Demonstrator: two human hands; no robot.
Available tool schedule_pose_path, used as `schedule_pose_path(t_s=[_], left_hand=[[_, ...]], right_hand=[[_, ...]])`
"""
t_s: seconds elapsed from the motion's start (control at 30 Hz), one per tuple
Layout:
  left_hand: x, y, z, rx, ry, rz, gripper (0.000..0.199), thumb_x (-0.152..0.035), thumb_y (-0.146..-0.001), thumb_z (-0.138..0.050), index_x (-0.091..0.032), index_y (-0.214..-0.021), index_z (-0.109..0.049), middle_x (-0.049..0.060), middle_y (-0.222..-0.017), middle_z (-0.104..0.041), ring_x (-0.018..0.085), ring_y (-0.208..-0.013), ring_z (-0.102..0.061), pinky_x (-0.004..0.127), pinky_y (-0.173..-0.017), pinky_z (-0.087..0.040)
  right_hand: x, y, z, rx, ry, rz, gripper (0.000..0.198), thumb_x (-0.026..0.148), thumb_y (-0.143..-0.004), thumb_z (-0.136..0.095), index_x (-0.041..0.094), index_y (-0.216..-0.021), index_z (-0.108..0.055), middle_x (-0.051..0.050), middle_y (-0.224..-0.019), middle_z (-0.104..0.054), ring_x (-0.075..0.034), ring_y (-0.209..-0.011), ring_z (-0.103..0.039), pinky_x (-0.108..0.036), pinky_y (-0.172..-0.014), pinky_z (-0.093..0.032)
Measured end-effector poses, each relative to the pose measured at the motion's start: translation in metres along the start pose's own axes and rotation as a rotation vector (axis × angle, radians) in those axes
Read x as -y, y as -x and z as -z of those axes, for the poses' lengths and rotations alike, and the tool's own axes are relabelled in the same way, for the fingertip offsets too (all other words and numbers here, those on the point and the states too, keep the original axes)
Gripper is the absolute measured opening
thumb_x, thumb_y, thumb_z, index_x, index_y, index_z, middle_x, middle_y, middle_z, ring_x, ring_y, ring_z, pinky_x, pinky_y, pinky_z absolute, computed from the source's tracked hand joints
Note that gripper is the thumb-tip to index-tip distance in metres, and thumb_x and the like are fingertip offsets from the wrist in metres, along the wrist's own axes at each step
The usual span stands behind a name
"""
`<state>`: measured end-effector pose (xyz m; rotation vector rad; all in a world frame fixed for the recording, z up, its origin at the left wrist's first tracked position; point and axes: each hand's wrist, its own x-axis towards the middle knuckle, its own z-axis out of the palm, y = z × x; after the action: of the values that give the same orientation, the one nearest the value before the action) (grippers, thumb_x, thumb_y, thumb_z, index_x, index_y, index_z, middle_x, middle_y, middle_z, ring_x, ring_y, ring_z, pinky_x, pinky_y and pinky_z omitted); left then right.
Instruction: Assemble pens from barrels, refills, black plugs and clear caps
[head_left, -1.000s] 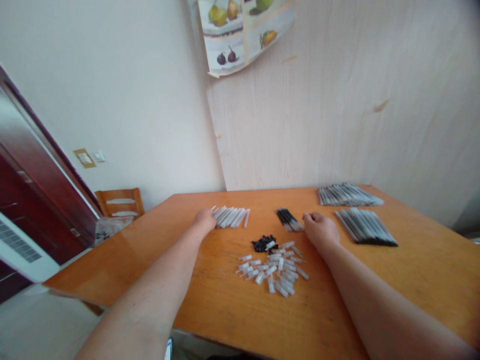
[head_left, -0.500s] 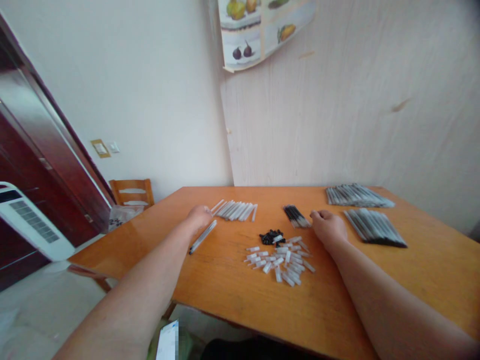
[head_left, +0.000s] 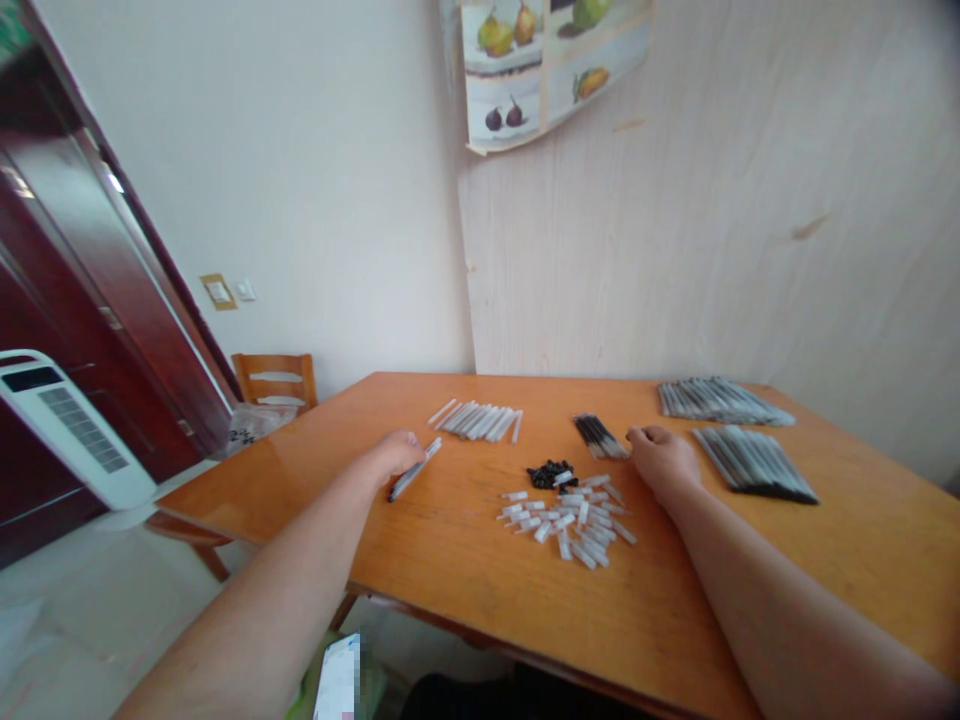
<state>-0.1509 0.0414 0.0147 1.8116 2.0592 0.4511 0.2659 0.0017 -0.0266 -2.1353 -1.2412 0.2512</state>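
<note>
My left hand (head_left: 394,456) rests on the left part of the table, its fingers bent against a small bundle of clear pens (head_left: 415,470) with dark ends. Just beyond it lies a row of clear pen barrels (head_left: 480,421). My right hand (head_left: 661,458) is closed, resting beside a small stack of black-and-clear pen refills (head_left: 600,437); whatever is inside its curled fingers is hidden. Between my arms are a heap of small black caps (head_left: 549,474) and a scattered pile of whitish plastic tip pieces (head_left: 589,522).
Two bundles of pens lie to the right, a far bundle (head_left: 720,400) and a nearer bundle (head_left: 756,463). They sit on the wooden table (head_left: 480,590), which meets the wall at the back. A wooden chair (head_left: 276,378) stands behind the left side.
My left hand has come down and toward me, from beside the clear barrels onto the pens. My right hand stays closed by the refills. The whole view has shifted slightly.
</note>
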Motion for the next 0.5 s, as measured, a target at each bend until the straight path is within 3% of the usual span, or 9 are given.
schedule_pose_path(t_s=[0.23, 0.5], left_hand=[[-0.0028, 0.0008, -0.0023, 0.036, 0.018, 0.039, 0.023, -0.029, -0.067, -0.069, -0.017, -0.057, -0.053, -0.002, -0.049, -0.052, 0.014, -0.052, -0.049, 0.024, -0.051, -0.028], [-0.0022, 0.0005, -0.004, 0.057, 0.112, 0.053, 0.021, -0.025, -0.069, -0.069, -0.017, -0.061, -0.051, -0.002, -0.051, -0.052, 0.014, -0.051, -0.049, 0.024, -0.05, -0.029]], right_hand=[[0.0003, 0.0009, 0.0008, 0.011, 0.002, 0.003, 0.051, 0.054, -0.085, -0.038, 0.019, -0.093, -0.074, -0.015, -0.091, -0.07, -0.025, -0.08, -0.062, -0.029, -0.056, -0.034], [-0.0022, -0.0018, -0.001, -0.002, -0.022, 0.029, 0.048, 0.052, -0.084, -0.04, 0.02, -0.091, -0.074, -0.013, -0.088, -0.07, -0.022, -0.077, -0.061, -0.028, -0.056, -0.033]])
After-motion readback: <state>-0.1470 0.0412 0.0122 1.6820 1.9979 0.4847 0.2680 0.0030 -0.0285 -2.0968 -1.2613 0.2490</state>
